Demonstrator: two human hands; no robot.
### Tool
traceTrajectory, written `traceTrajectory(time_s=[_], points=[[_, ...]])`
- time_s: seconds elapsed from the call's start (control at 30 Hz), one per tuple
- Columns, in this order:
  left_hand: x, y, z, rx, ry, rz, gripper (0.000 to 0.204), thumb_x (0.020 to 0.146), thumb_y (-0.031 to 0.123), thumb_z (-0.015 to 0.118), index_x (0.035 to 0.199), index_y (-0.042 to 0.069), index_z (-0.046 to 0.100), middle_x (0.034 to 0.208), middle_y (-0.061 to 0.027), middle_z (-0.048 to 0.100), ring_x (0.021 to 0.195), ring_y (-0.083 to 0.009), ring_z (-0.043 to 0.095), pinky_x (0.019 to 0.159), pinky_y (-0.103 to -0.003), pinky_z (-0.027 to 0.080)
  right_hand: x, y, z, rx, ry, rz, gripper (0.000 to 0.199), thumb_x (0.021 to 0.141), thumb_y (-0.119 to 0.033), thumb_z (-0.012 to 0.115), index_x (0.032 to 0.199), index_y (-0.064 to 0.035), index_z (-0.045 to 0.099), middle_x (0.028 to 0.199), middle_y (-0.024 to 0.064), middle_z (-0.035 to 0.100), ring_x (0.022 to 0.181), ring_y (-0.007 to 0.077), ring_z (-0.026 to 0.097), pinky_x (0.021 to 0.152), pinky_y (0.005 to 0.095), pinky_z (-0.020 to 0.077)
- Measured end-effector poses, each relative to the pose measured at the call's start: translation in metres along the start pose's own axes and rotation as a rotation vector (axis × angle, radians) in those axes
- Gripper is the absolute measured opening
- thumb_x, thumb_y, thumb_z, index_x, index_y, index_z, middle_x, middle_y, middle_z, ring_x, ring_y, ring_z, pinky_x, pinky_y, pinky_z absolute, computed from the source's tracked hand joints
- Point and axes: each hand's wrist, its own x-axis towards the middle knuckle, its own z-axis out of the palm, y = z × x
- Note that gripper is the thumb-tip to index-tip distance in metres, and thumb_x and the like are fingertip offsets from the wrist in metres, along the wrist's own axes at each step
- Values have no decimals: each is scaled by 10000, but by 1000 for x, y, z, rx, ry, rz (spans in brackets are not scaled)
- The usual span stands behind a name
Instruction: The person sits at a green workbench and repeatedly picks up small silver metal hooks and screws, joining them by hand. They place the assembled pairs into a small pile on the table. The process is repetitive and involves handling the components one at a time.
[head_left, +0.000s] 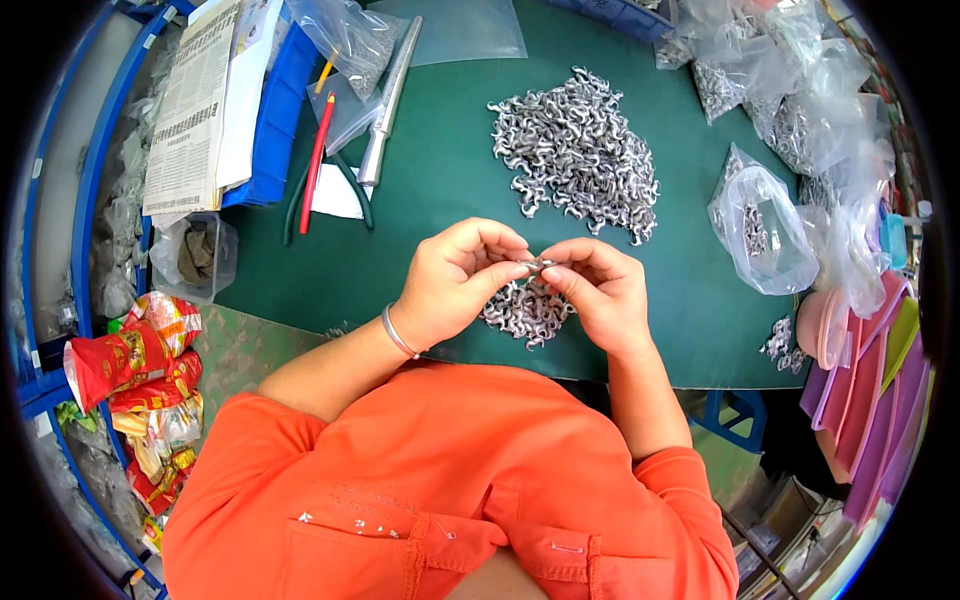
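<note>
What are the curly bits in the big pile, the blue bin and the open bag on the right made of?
The curly bits look like metal, silvery with bright glints, though coated plastic is possible. The blue bin is probably hard plastic, evenly coloured with stiff-looking walls. The open bag is likely thin, see-through plastic film: it wrinkles and shows small pieces inside.

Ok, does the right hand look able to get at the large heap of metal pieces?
Probably yes: the large heap lies just beyond the right hand, with only bare green tabletop visible between them. Its fingers, though, are pinching a small metal piece together with the left hand.
</note>
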Motion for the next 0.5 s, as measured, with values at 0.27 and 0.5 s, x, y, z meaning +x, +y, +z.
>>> traceTrajectory(time_s=[0.27,0.5], points=[[-3,13,4,495,-100,140,210,837,-79,672,1029,-30,602,958,-95,673,903,-170,691,780,-284,568,-9,7,-6,273,96,-67,107,859,65,657,960,42,687,939,109,654,772,152,641,667,258,531],[-4,14,3,608,-79,315,262,788,-95,695,1022,-6,618,950,-123,684,875,-206,710,758,-295,580,-14,7,-5,252,120,-10,150,811,135,657,937,56,678,979,141,657,908,206,666,794,300,573]])
